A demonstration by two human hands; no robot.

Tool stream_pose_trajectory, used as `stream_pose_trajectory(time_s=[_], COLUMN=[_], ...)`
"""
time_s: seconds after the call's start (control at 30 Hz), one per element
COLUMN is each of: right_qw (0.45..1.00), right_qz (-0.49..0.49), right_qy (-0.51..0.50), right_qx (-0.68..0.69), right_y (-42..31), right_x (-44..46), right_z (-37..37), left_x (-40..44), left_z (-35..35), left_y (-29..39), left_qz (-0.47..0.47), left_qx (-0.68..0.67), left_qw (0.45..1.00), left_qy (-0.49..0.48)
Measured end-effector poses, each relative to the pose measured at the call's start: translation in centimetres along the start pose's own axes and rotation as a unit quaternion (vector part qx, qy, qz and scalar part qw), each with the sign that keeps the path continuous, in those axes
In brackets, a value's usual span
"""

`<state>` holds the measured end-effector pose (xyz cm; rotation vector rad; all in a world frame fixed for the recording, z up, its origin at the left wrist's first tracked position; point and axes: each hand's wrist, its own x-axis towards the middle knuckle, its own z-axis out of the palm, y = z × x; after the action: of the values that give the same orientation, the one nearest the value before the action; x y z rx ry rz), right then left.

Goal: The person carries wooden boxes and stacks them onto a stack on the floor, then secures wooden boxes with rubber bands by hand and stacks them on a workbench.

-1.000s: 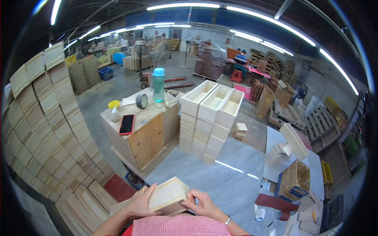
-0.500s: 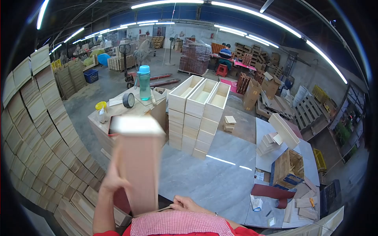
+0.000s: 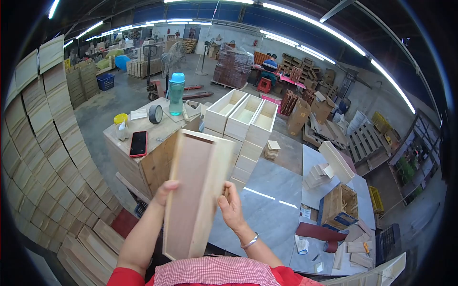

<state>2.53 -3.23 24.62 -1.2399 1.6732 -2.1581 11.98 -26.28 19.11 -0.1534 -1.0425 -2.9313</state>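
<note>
A long, pale wooden box [image 3: 190, 190] stands tilted in front of my body, its recessed, pinkish-brown long face and one plain side in sight. My left hand [image 3: 166, 192] grips its left edge, thumb over the near face and the other fingers hidden behind. At the opposite side, my right hand [image 3: 232, 209] has its bent fingers against the box's right edge. Just beyond stand stacks of similar boxes [image 3: 241, 117], with open tops on the upper ones.
To the left, a wooden cabinet [image 3: 125, 159] bears a phone [image 3: 139, 144], a water bottle [image 3: 176, 95] and a tape roll [image 3: 155, 114]. A tall wall of stacked wood pieces [image 3: 43, 143] rises farther left. A wooden crate [image 3: 339, 206] and sandpaper [image 3: 320, 232] lie right. Someone [image 3: 270, 64] sits far back.
The box has turned and moved right and down, showing its recessed face. My right hand has risen from near my waist to the box's right edge. The phone is now uncovered.
</note>
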Motion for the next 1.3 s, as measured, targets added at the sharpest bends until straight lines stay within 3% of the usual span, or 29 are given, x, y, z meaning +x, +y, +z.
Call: stream_pose_trajectory(time_s=[0.07, 0.1, 0.13, 0.2, 0.3, 0.4, 0.43, 0.5, 0.57, 0.6, 0.63, 0.7, 0.8, 0.87, 0.93, 1.03, 1.07, 1.17, 1.3], right_qw=[0.992, 0.990, 0.987, 0.978, 0.953, 0.903, 0.879, 0.876, 0.817, 0.821, 0.814, 0.693, 0.702, 0.755, 0.807, 0.926, 0.947, 0.952, 0.932], right_qz=[-0.068, -0.050, -0.031, -0.014, -0.021, -0.048, -0.058, 0.025, -0.070, 0.045, 0.161, 0.229, 0.334, 0.319, 0.374, 0.317, 0.298, 0.288, 0.297], right_qy=[0.104, 0.125, 0.147, 0.181, 0.217, 0.263, 0.276, 0.348, 0.398, 0.417, 0.432, 0.396, 0.203, 0.181, 0.129, 0.116, 0.112, 0.081, 0.138], right_qx=[-0.025, -0.036, -0.048, -0.098, -0.211, -0.337, -0.384, -0.334, -0.412, -0.387, -0.354, -0.557, -0.596, -0.543, -0.439, -0.168, -0.050, 0.066, -0.155], right_y=[-0.1, -0.1, -0.1, 0.3, 0.9, 0.9, 1.1, 0.0, 3.8, 7.6, 10.6, 11.2, 12.6, 14.9, 16.7, 13.8, 13.0, 12.0, 11.5], right_x=[0.6, 0.6, 0.3, -0.2, -0.8, -0.2, 0.4, 2.2, 3.3, 2.4, 0.9, -2.2, -7.3, -10.7, -12.1, -10.4, -9.9, -9.1, -7.6], right_z=[0.6, -0.1, -1.5, -3.7, -5.5, -7.4, -8.7, -11.5, -18.4, -24.1, -29.2, -34.8, -34.6, -32.2, -28.7, -22.0, -20.9, -20.8, -21.7], left_x=[1.8, 2.5, 2.8, 3.4, 2.3, 3.8, 4.2, 5.7, 6.7, 6.8, 6.2, 6.1, 5.4, 5.8, 7.4, 11.9, 13.9, 18.8, 23.4], left_z=[4.2, 7.2, 8.9, 11.7, 14.7, 15.8, 15.9, 16.0, 15.3, 14.9, 14.4, 12.8, 9.5, 7.9, 5.9, 2.6, 2.3, 3.5, 4.5], left_y=[-0.8, -1.0, -1.4, -2.0, -4.7, -5.9, -6.0, -6.4, -6.9, -7.1, -7.1, -5.2, -4.2, -4.9, -6.5, -11.3, -12.9, -16.2, -19.5], left_qz=[-0.026, -0.037, 0.025, 0.142, 0.162, 0.118, 0.095, 0.049, 0.122, 0.159, 0.151, 0.156, 0.108, 0.078, 0.039, -0.041, -0.066, -0.139, -0.221], left_qx=[0.005, 0.010, 0.148, 0.414, 0.673, 0.703, 0.695, 0.674, 0.667, 0.660, 0.588, 0.434, 0.264, 0.162, 0.089, 0.010, -0.030, -0.059, -0.049], left_qw=[0.999, 0.998, 0.986, 0.894, 0.709, 0.682, 0.697, 0.726, 0.731, 0.733, 0.793, 0.887, 0.952, 0.979, 0.990, 0.987, 0.984, 0.978, 0.964], left_qy=[0.035, 0.051, 0.069, 0.096, 0.134, 0.161, 0.149, 0.127, 0.076, 0.055, 0.043, 0.013, 0.107, 0.092, 0.103, 0.153, 0.161, 0.146, 0.141])
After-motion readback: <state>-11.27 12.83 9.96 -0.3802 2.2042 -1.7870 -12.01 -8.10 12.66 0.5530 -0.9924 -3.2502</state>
